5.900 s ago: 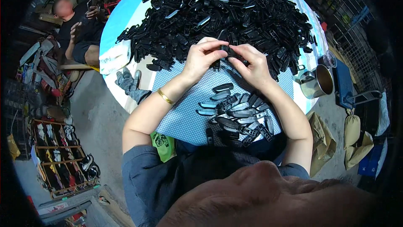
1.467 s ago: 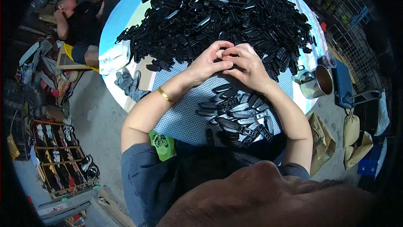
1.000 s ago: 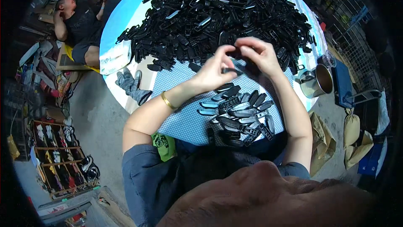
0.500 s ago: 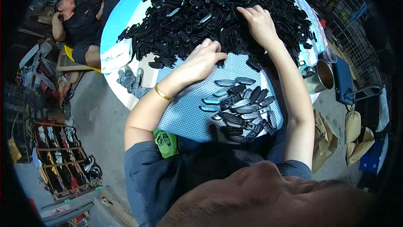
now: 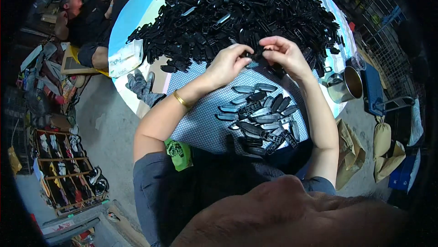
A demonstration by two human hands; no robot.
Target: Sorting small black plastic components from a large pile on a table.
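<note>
A big heap of small black plastic parts (image 5: 246, 14) covers the far side of the round table. At its near edge my left hand (image 5: 227, 65) has thumb and fingers bent together around a small black plastic part (image 5: 249, 55), only partly showing. Close by on the right, my right hand (image 5: 288, 58) is closed in a pinch, its fingertips facing the left hand's. What sits in that pinch is too dark to make out. Nearer to me, a smaller pile of long black plastic pieces (image 5: 267, 117), some with grey shiny faces, lies on the blue patterned mat (image 5: 191, 119).
Left of the mat lie a grey glove (image 5: 142, 87) and a clear plastic bag (image 5: 127, 60). A metal cup (image 5: 345, 85) stands at the table's right edge. Another person (image 5: 89, 28) sits at the far left holding a phone. A shoe rack (image 5: 68, 171) stands on the floor.
My right hand has come back toward me from the heap and closed into a pinch. My left hand has shifted slightly right, so the two hands now nearly meet.
</note>
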